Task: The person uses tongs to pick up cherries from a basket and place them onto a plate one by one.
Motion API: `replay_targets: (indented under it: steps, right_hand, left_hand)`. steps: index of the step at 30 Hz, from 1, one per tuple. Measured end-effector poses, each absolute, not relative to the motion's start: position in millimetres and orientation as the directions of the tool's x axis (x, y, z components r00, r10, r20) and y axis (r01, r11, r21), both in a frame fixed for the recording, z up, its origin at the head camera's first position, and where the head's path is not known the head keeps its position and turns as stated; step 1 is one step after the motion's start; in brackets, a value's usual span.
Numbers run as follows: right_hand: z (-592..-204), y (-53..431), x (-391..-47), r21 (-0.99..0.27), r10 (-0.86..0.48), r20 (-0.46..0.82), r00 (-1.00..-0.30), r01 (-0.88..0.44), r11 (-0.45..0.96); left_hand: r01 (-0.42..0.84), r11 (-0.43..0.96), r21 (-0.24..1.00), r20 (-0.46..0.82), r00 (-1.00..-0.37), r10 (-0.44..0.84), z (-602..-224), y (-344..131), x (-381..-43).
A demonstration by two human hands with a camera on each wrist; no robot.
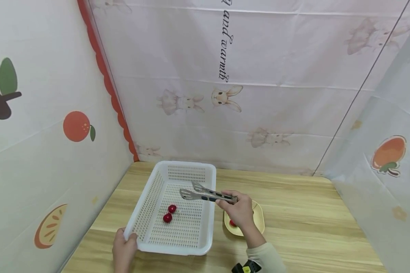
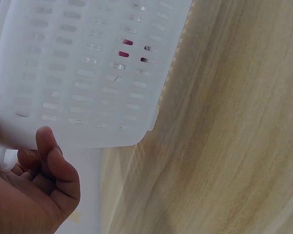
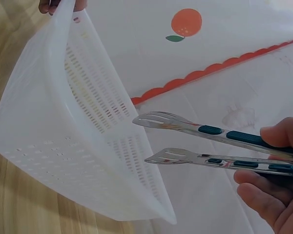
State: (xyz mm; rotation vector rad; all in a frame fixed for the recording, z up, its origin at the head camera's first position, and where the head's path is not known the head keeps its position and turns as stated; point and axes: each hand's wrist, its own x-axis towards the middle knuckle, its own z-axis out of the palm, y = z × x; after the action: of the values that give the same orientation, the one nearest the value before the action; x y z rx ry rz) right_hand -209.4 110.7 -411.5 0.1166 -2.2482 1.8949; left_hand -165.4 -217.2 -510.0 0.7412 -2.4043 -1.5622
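Note:
My left hand (image 1: 124, 246) grips the near left corner of a white plastic basket (image 1: 175, 251) by its rim, thumb on top. In the left wrist view the fingers of this hand (image 2: 51, 187) curl under the rim. My right hand (image 1: 240, 210) holds metal tongs (image 1: 210, 195) with dark green grip pads. The tongs' slotted tips are apart with nothing between them, above the basket's right side. Two shiny, round red fruits (image 1: 167, 217), like cherries, lie on the basket floor. Beneath my right forearm is a yellow plate (image 1: 258, 219), partly hidden, with a red fruit (image 1: 232, 223) on it.
The basket and plate stand on a wooden table (image 1: 304, 220). A printed cloth wall (image 1: 191, 129) rises behind the table, and others close it in at the left (image 1: 54, 167) and right (image 1: 372, 125).

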Motion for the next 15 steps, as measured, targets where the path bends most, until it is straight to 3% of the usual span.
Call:
replay_targets:
  steps: [11,15]
  right_hand:
    - [-411,91,-221,-0.941,-0.026,0.195,-0.981,-0.194,0.277]
    - [-408,85,-226,-0.935,-0.076,0.171,-0.982,-0.186,0.303]
  left_hand:
    - [-0.302,0.281,0.911,-0.135,-0.861,-0.490,-506,-213,-165]
    - [-0.306,0.305,0.902,-0.115,-0.850,-0.515,-538,-229,-176]
